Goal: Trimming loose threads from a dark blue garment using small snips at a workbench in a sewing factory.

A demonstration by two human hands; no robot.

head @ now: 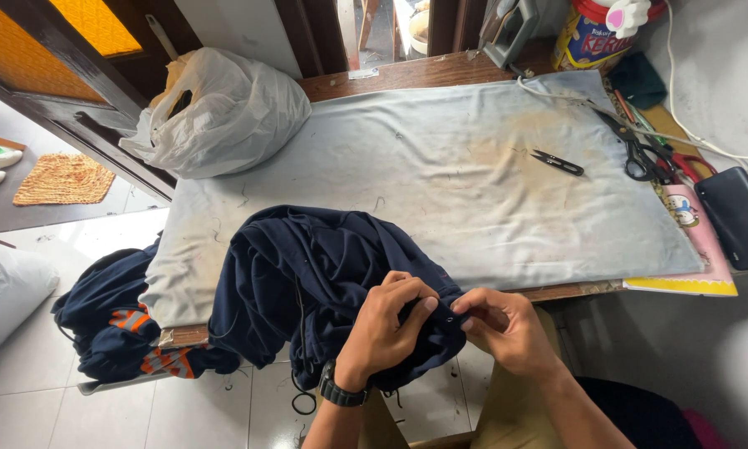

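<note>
**A:** What have I got in the head view?

**B:** I see both hands pinched on a dark navy garment (307,274) bunched at the near edge of the tabletop (474,175). My left hand (386,328), a black watch at its wrist, has its grip closed over a fold of the cloth; my right hand (507,328) nips the same fold between thumb and fingertip, just beside the left.

**A:** How will it handle?

**B:** I'd judge it soft, limp and light. It drapes over the edge and hangs toward the floor, so it will slide and sag if I let go. A seam or hem edge is the best place to pinch, with the two hands close together, as they are now.

**A:** And the surface?

**B:** A pale grey cloth cover, stained and strewn with thread bits, lies over a wooden top. Small thread snips (557,162) lie well apart from my hands, and black scissors (640,154) sit near the right edge beside a dark pouch (735,216).

**A:** The room?

**B:** A stuffed white plastic bag (216,112) sits on the far left corner. More navy cloth with orange stripes (120,320) is heaped on the white tiled floor to the left. A woven mat (62,179) lies beyond.
</note>
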